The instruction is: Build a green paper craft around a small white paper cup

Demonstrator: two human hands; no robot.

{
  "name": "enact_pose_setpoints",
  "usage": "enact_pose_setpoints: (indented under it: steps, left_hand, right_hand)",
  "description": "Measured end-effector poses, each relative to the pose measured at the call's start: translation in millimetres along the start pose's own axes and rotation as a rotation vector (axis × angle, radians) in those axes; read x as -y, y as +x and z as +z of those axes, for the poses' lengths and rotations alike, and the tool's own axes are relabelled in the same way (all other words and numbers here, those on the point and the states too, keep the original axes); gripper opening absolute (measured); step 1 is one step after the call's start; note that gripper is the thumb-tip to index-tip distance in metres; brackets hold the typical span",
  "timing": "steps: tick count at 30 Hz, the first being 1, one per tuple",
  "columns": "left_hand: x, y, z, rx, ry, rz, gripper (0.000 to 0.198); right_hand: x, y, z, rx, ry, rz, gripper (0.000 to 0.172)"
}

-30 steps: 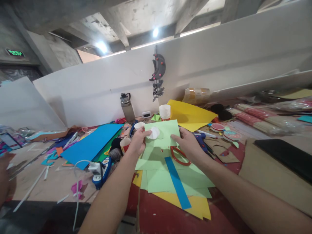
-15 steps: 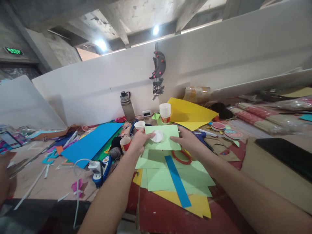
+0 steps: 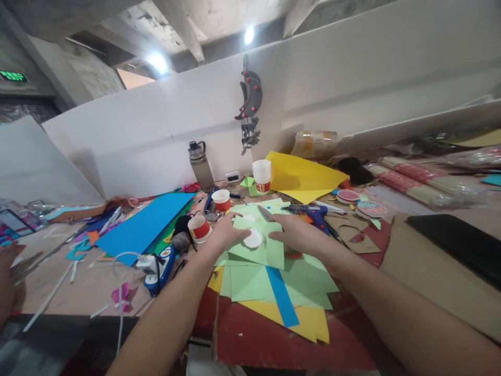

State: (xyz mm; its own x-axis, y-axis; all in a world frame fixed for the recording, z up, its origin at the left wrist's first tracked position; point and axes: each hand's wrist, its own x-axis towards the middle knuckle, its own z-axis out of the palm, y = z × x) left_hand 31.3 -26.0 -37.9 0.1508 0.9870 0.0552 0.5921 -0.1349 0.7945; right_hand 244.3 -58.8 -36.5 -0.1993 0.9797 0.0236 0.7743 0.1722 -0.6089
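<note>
My left hand [image 3: 226, 234] pinches the left side of a small light green paper sheet [image 3: 270, 253], its thumb at the edge of a round white disc [image 3: 252, 238] on the sheet. My right hand [image 3: 291, 230] grips the sheet's upper right side. The sheet tilts just above a stack of larger green papers [image 3: 309, 282]. A blue paper strip [image 3: 282, 300] runs out from under it. Behind my right fingers a grey pointed blade [image 3: 265, 213] shows. Part of a red-orange scissors handle [image 3: 293, 255] peeks out below my right hand.
Left of my hands, two red-and-white paper cups [image 3: 199, 227] stand near a blue power strip [image 3: 160, 271]. A cup stack [image 3: 262, 175] and a bottle [image 3: 201, 166] are farther back. A blue glue gun [image 3: 319, 216] lies right, near a black slab [image 3: 456, 250].
Both hands have lowered the green sheet with its white disc towards the paper stack, and it now lies at a slant. The view has shifted slightly.
</note>
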Motion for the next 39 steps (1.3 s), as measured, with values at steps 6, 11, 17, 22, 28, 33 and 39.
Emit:
enact_pose_setpoints:
  steps: [6, 11, 17, 22, 28, 33, 39]
  left_hand:
    - [-12.5, -21.9, 6.3, -0.197, 0.408, 0.293, 0.063]
    - [-19.9, -25.6, 1.0, 0.143, 0.370, 0.296, 0.043]
    - [-23.4, -26.8, -7.2, 0.340, 0.452, 0.308, 0.056]
    - [-28.5, -29.1, -5.8, 0.324, 0.480, 0.238, 0.059]
    - [-26.1, -27.0, 5.9, 0.316, 0.488, 0.302, 0.043]
    - [-14.3, -26.9, 7.5, 0.283, 0.428, 0.340, 0.045]
    - [-5.2, -30.3, 5.1, 0.244, 0.314, 0.292, 0.053]
  right_hand:
    - [-6.4, 3.5, 9.5, 0.035, -0.025, 0.012, 0.038]
    - [-4.9, 3.9, 11.8, 0.038, -0.039, -0.030, 0.028]
    - [-1.9, 2.2, 9.5, 0.050, -0.048, -0.065, 0.027]
    - [4.1, 2.3, 8.7, 0.007, -0.085, 0.000, 0.020]
    - [3.9, 2.5, 18.5, 0.008, -0.136, -0.034, 0.010]
    - [0.6, 4.2, 21.0, -0.008, -0.117, -0.051, 0.012]
    - [3.6, 4.6, -3.0, -0.098, -0.051, -0.055, 0.026]
